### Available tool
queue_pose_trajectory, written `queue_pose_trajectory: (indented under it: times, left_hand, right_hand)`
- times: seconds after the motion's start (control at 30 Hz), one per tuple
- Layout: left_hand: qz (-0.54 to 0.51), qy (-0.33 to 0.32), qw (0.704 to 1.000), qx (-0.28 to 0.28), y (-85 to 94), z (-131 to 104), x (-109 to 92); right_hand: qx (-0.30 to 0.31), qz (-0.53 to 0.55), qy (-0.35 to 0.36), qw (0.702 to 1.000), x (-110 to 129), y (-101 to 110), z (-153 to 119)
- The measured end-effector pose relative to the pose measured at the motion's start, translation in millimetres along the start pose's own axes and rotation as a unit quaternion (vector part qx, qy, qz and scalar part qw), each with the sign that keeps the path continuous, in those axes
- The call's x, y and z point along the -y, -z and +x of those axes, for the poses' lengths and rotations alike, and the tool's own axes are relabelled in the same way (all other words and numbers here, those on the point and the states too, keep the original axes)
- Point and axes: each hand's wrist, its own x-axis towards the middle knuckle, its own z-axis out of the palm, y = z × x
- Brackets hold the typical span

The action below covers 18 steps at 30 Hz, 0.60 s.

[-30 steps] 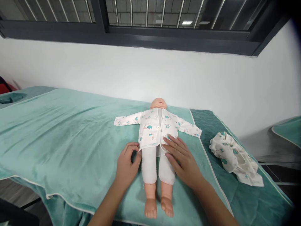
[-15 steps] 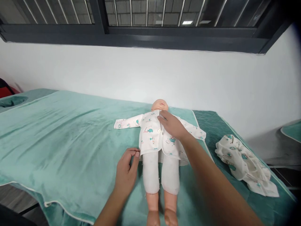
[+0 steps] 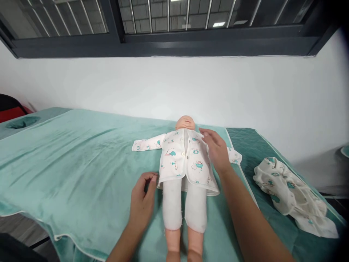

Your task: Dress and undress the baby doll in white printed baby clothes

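Taking the jacket (image 3: 177, 160) as the dial's centre, with twelve toward the wall (image 3: 141, 87), pinches its lower edge at eight o'clock between thumb and forefinger of the left hand (image 3: 143, 198), nearly closed, other fingers curled in. Keeps the right hand (image 3: 216, 147) half open at two o'clock, fingers together and slightly bent, over the upper part of one sleeve (image 3: 235, 156); cannot tell of any grip on cloth there. See the jacket on the doll (image 3: 185, 122), face up on the light green blanket (image 3: 95, 163), head at twelve, white-covered legs (image 3: 171, 205) at six. Note a narrow gap down the jacket's front, the other sleeve (image 3: 147, 143) stretched out between nine and ten, and a crumpled printed garment (image 3: 291, 193) on the darker green cover (image 3: 242, 140) between three and four.
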Motion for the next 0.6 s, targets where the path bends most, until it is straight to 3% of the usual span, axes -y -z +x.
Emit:
queue_pose_trajectory:
  times: [0.07, 0.13, 0.3, 0.43, 0.6]
  left_hand:
    - [-0.084, 0.063, 0.994, -0.013, -0.1, 20, -6]
    - [-0.178, 0.126, 0.975, 0.032, -1.4, 45, -14]
    - [-0.276, 0.214, 0.918, 0.187, -16.0, 90, -22]
    - [-0.317, 0.254, 0.889, 0.21, -35.2, 101, -17]
    - [-0.362, 0.266, 0.861, 0.24, -52.0, 114, -18]
  right_hand:
    - [-0.065, -0.057, -0.032, 0.996, -13, 14, -5]
    - [-0.08, -0.143, -0.081, 0.983, -26, 26, -11]
    - [0.018, -0.315, -0.186, 0.93, -36, 38, -23]
    - [0.064, -0.279, -0.193, 0.939, -31, 29, -25]
    - [0.003, -0.207, -0.157, 0.966, -37, 18, -27]
